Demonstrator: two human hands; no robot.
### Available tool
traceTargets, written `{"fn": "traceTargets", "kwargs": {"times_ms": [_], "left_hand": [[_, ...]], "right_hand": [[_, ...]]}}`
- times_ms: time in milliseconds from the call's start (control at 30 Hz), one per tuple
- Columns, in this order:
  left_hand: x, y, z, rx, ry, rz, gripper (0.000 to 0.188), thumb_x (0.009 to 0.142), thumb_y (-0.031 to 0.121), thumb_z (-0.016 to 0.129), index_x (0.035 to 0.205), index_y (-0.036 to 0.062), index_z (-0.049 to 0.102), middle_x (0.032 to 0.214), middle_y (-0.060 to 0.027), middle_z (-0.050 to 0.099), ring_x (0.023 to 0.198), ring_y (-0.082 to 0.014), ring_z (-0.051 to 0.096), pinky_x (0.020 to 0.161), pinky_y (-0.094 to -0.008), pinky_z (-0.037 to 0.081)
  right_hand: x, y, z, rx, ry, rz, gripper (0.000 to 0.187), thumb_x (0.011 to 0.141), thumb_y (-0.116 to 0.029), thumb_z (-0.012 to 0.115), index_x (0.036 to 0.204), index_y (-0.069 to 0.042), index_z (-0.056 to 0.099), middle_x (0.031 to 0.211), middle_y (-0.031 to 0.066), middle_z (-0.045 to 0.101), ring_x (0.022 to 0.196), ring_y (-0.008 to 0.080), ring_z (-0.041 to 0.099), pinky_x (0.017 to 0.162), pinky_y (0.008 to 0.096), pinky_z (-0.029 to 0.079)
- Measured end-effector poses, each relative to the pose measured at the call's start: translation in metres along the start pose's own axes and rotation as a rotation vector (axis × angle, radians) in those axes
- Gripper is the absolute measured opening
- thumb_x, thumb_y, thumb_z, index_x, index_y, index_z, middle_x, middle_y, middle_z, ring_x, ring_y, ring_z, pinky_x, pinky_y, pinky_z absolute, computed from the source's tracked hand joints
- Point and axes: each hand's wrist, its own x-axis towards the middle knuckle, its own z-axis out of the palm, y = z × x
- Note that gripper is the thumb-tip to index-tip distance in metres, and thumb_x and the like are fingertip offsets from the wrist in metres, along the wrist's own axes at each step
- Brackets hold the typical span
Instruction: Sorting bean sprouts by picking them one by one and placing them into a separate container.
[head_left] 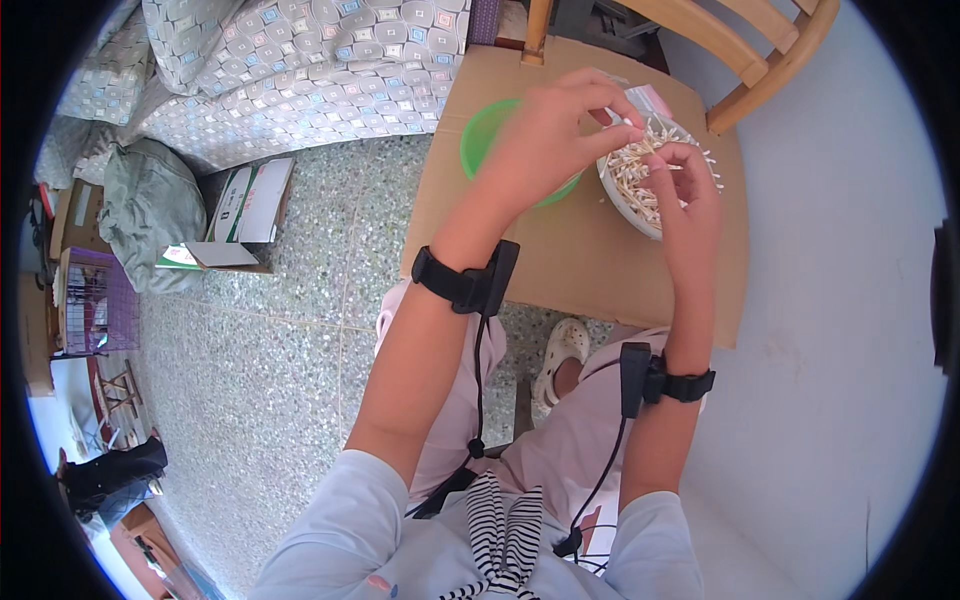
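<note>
A white bowl (640,226) heaped with cotton swabs (632,185) sits on a brown cardboard-coloured seat. My left hand (560,135) reaches over the far left side of the bowl, thumb and fingers pinched on a cotton swab whose white tip shows at the fingertips. On the bowl's right side, my right hand (690,195) has its fingers curled and pinched on a swab above the heap. The two hands' fingertips are close together. A green bowl (478,140) stands left of the white one, partly hidden beneath my left hand and wrist; its inside is mostly covered.
The chair's wooden backrest (745,110) rises at the far right, beside a white wall (820,300). A small pinkish-white packet (650,101) lies behind the white bowl. Patterned cloth (300,80) hangs at the far left, with an open carton (250,205) and a grey-green bag (150,200) on the speckled floor.
</note>
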Motion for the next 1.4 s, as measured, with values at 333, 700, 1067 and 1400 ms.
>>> {"fn": "traceTargets", "kwargs": {"times_ms": [333, 700, 1067, 1400], "left_hand": [[0.001, -0.009, -0.003, 0.342, 0.11, 0.236, 0.012, 0.081, 0.024, 0.076, 0.086, 0.0136, 0.077, 0.115, -0.0008, 0.066, 0.119, -0.0256, 0.049, 0.104, -0.0393, 0.037], [0.001, -0.003, -0.004, 0.321, 0.112, 0.208, 0.017, 0.082, 0.03, 0.075, 0.08, 0.0133, 0.077, 0.121, -0.0001, 0.063, 0.121, -0.0255, 0.046, 0.106, -0.0396, 0.034], [0.004, -0.004, -0.004, 0.211, 0.076, 0.172, 0.022, 0.085, 0.03, 0.073, 0.072, 0.0121, 0.075, 0.12, 0.001, 0.066, 0.124, -0.0245, 0.047, 0.108, -0.0392, 0.033], [0.004, 0.0, -0.016, 0.271, 0.097, 0.237, 0.013, 0.077, 0.026, 0.08, 0.083, 0.0166, 0.077, 0.128, -0.0014, 0.06, 0.122, -0.0236, 0.047, 0.106, -0.0376, 0.034]], "right_hand": [[0.002, -0.006, -0.003, 0.301, 0.12, -0.012, 0.014, 0.095, -0.016, 0.064, 0.101, -0.003, 0.064, 0.09, 0.0031, 0.066, 0.076, 0.0095, 0.062, 0.07, 0.0244, 0.048], [0.002, -0.009, -0.008, 0.332, 0.183, -0.03, 0.016, 0.094, -0.015, 0.066, 0.103, -0.002, 0.065, 0.09, 0.004, 0.066, 0.076, 0.0094, 0.06, 0.071, 0.0243, 0.048], [0.001, -0.008, -0.013, 0.329, 0.163, -0.06, 0.013, 0.092, -0.011, 0.068, 0.101, -0.001, 0.067, 0.088, 0.0029, 0.066, 0.076, 0.0084, 0.06, 0.069, 0.023, 0.048], [0.002, -0.012, -0.011, 0.348, 0.144, -0.037, 0.014, 0.09, -0.005, 0.07, 0.103, -0.001, 0.067, 0.095, 0.0043, 0.069, 0.08, 0.0096, 0.064, 0.072, 0.0228, 0.049]]}}
